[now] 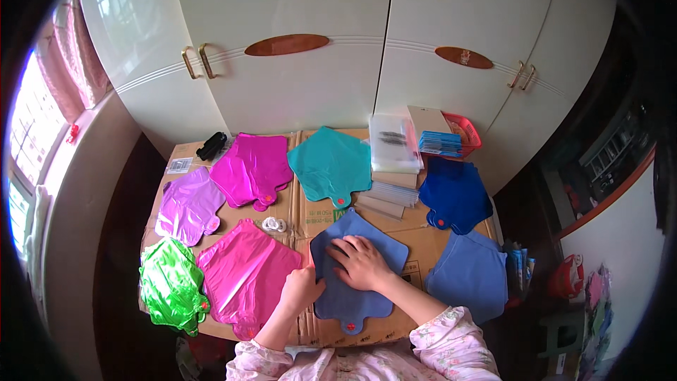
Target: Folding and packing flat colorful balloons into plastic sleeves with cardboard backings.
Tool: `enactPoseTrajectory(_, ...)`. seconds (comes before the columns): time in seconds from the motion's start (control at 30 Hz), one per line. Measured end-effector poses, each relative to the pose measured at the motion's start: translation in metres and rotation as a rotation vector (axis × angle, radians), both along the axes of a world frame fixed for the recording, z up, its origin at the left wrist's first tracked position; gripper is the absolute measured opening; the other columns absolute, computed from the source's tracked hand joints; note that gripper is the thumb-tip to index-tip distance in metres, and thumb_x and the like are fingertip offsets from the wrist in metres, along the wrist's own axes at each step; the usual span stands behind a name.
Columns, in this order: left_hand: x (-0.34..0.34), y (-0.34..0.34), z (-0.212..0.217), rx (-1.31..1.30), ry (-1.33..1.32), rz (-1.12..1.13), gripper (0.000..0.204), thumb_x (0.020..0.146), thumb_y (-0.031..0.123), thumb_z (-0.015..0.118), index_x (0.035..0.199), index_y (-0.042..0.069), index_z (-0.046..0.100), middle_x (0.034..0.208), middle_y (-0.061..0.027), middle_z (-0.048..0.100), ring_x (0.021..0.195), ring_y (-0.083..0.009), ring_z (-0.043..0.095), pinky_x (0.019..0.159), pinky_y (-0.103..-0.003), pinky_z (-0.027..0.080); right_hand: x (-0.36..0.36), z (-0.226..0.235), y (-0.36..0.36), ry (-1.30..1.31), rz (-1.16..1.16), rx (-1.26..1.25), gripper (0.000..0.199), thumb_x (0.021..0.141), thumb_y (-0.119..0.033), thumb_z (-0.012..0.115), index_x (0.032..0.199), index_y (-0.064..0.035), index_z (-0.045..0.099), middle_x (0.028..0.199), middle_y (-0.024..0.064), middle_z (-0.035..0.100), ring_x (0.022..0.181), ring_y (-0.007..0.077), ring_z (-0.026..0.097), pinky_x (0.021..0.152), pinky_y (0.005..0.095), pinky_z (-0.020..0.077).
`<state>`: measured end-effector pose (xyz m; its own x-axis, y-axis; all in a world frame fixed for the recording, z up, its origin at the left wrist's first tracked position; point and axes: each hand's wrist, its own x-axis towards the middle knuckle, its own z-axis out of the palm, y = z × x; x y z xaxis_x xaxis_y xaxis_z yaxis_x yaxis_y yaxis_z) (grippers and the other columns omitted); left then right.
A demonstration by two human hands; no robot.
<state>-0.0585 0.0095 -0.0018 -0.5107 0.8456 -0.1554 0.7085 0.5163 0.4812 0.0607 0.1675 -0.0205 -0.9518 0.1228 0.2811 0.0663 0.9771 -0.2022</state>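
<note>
Over a cardboard-covered surface (417, 238), a worker in floral sleeves rests the right hand (363, 264) palm-down on a slate-blue star-shaped sheet (360, 305) lying at the front centre, its fingers slightly apart. The left hand (302, 288) is curled at the sheet's left edge, fingers together; whether they are clamped on the film cannot be told. A glossy pink star (247, 271) lies just beside that hand, and a sideways tug there could catch its edge and drag it out of place. Uneven pressure from the right palm could crease or skid the slate-blue sheet. At the surface's right edge, a second slate-blue pile (469, 275) sits near the right forearm; a brush from the sleeve (451, 342) might send its slick-looking layers to the floor.
</note>
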Motion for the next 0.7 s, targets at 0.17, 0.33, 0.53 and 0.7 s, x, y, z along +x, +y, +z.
enactPoseTrajectory(0.17,0.004,0.015,0.014,0.19,0.018,0.103,0.025,0.078,0.022,0.061,0.085,-0.002,0.059,0.071,-0.0225,0.063,0.068,-0.0402,0.063,0.064,-0.049,0.052,0.002,0.001,-0.001,-0.029,-0.011,-0.019,0.055,0.083,-0.038,0.059,0.132,-0.0136,0.05,0.139,0.01,0.041,0.132,0.03,0.033,0.11,0.0484,0.0246)
enactPoseTrajectory(0.33,0.013,0.024,0.009,0.282,0.04,0.009,0.017,0.077,0.017,0.058,0.082,0.0,0.057,0.074,-0.0206,0.06,0.069,-0.0402,0.062,0.062,-0.049,0.051,0.001,0.01,-0.001,-0.118,-0.025,0.027,0.061,0.083,-0.042,0.057,0.134,-0.0094,0.048,0.146,0.0128,0.035,0.138,0.0325,0.025,0.112,0.0519,0.0187)
enactPoseTrajectory(0.53,0.032,0.034,0.013,0.204,0.038,-0.068,0.02,0.076,0.018,0.056,0.083,-0.001,0.057,0.084,-0.0237,0.058,0.068,-0.0416,0.062,0.063,-0.049,0.052,-0.001,-0.001,0.003,-0.192,-0.026,0.053,0.06,0.082,-0.038,0.053,0.132,-0.0048,0.049,0.146,0.0147,0.035,0.14,0.0329,0.023,0.112,0.0523,0.0191)
enactPoseTrajectory(0.7,0.036,0.038,0.008,0.208,0.009,-0.053,0.022,0.077,0.018,0.055,0.086,-0.002,0.056,0.084,-0.0256,0.058,0.068,-0.043,0.061,0.064,-0.05,0.052,0.0,-0.011,0.007,-0.06,-0.004,-0.113,0.053,0.082,-0.028,0.053,0.129,-0.0053,0.051,0.139,0.0156,0.044,0.137,0.0302,0.03,0.113,0.0466,0.0209)
